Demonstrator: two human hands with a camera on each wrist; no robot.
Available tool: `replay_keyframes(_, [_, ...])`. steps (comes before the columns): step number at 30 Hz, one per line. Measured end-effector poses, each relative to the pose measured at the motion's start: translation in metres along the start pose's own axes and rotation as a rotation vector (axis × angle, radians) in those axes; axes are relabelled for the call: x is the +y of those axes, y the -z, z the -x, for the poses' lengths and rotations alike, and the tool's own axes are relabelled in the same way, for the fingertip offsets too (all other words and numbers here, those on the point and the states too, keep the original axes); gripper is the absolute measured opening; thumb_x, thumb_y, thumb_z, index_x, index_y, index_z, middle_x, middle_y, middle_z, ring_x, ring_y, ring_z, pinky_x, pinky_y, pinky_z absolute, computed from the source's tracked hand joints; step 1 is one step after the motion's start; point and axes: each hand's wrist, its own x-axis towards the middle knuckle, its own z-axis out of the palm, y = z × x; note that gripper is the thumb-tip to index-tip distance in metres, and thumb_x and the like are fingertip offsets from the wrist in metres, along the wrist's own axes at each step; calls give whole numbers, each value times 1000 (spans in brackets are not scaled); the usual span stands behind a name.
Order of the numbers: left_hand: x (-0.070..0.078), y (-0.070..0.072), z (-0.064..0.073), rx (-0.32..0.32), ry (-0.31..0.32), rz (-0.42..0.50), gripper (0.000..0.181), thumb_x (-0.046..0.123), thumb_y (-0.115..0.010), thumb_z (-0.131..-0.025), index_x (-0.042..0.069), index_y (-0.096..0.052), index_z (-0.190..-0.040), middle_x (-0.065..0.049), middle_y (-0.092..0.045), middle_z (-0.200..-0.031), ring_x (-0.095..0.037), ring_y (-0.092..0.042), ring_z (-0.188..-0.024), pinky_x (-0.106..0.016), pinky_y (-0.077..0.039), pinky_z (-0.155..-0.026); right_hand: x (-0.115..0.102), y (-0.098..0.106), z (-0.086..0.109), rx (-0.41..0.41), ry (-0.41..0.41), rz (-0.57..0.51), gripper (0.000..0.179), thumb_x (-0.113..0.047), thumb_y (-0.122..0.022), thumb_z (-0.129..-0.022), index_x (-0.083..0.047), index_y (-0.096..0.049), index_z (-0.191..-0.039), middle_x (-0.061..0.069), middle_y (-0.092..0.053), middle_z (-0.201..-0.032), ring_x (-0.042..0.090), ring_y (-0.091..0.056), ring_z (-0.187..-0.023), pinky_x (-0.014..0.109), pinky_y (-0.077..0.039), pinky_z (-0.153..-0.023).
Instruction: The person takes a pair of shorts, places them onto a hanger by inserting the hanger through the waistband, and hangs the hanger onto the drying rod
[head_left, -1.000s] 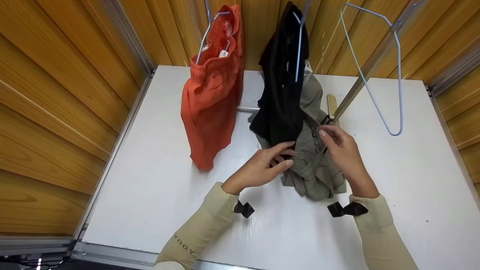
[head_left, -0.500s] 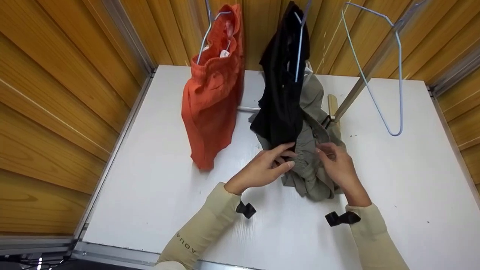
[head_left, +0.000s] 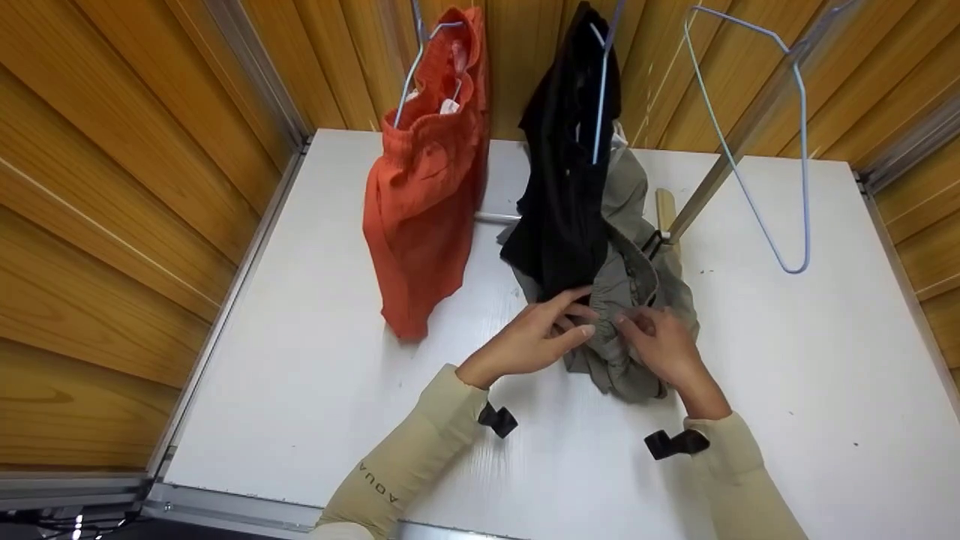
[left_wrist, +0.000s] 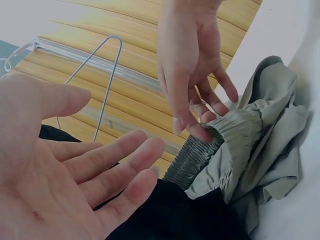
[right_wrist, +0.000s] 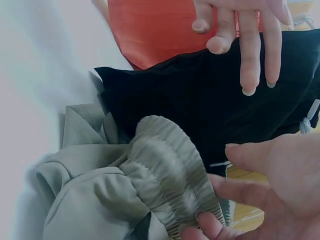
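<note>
Grey-green elastic-waist pants (head_left: 626,375) lie bunched on the white table, their gathered waistband (right_wrist: 175,170) facing up. My right hand (head_left: 664,349) is at this waistband. In the right wrist view its index finger touches the elastic edge, while the thumb stands apart from the cloth. My left hand (head_left: 529,337) has its fingers extended beside the lower end of a black garment (head_left: 562,225), which hangs on a blue wire hanger (head_left: 600,105). Seen from the left wrist, the left palm (left_wrist: 50,185) holds nothing. Part of the grey-green pants is hidden behind the black garment.
Orange elastic-waist pants (head_left: 420,217) hang on another hanger to the left. At right, a bare blue wire hanger (head_left: 804,165) hangs beside a slanting metal post (head_left: 705,195). The white table (head_left: 300,390) is enclosed by wood-patterned walls (head_left: 90,225).
My right hand has come down and left from the pants' far right edge to the waistband, and the cloth there has shifted. The left hand has barely moved.
</note>
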Motion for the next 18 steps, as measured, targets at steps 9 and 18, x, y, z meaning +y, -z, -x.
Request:
replay_keyframes(9, [-2,0,-1,13,-2,15,56,33,-53,-100,17,-32,-149,0,-64,-127,-7,-65,-98,-18,-50,-85,1,2,5,-35,-88,27,30,-34,-61,-94,-5,-55,-85,8,-59,-78,16,-51,-69,33,-46,-67])
replay_keyframes(18, [-3,0,-2,24,-2,46,64,32,-54,-99,13,-25,-152,-4,-65,-125,-13,-67,-93,-19,-51,-79,10,-3,10,-18,-147,-23,20,-21,-64,-91,-2,-57,-86,12,-62,-80,12,-53,-66,27,-43,-57])
